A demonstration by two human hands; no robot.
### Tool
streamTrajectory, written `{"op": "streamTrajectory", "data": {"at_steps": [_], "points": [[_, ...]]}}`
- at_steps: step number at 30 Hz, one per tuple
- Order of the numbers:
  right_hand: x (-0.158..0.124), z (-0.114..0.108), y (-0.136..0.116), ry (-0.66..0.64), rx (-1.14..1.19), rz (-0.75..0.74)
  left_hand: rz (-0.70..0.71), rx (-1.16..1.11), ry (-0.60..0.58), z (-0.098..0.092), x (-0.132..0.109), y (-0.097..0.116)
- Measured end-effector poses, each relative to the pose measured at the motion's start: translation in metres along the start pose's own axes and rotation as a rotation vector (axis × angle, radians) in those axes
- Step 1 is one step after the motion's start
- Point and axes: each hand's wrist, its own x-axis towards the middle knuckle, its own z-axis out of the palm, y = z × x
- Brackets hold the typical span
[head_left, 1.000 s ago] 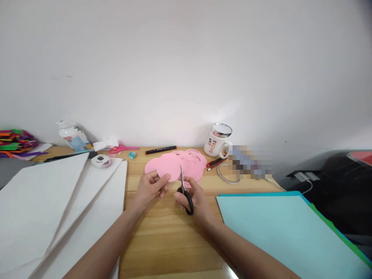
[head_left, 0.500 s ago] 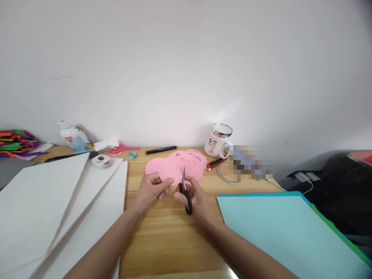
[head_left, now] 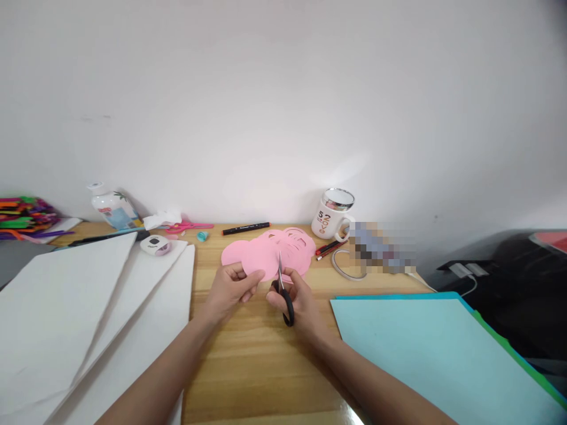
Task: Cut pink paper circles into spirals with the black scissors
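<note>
Between thumb and fingers, my left hand [head_left: 233, 287] pinches the lower left edge of a rounded piece of pink paper [head_left: 260, 258]. My right hand [head_left: 297, 300] grips black-handled scissors [head_left: 286, 298], their blades pointing away from me at the paper's right edge. The blades look nearly closed; whether paper lies between them I cannot tell. Just behind the held piece lies a pile of pink paper cutouts [head_left: 301, 243], some with slots cut through, partly hidden by the held piece and my hands.
A white mug [head_left: 330, 221] and red-and-black pens [head_left: 330, 248] stand beyond the pile, a black marker [head_left: 246, 228] behind it. White sheets [head_left: 57, 313] cover the left side, light-blue sheets [head_left: 425, 348] the right. Pink scissors [head_left: 188, 226] and a bottle [head_left: 116, 208] are back left.
Almost nothing differs. The scissors' blades have drawn slightly closer together, and my right hand has shifted very slightly. My left hand and the paper stay in place.
</note>
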Motion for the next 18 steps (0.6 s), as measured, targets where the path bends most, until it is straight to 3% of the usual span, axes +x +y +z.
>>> {"op": "streamTrajectory", "data": {"at_steps": [18], "points": [[-0.0001, 0.0006, -0.0018, 0.006, -0.015, 0.013, 0.037, -0.038, 0.019, -0.0020, 0.0007, -0.0020]]}}
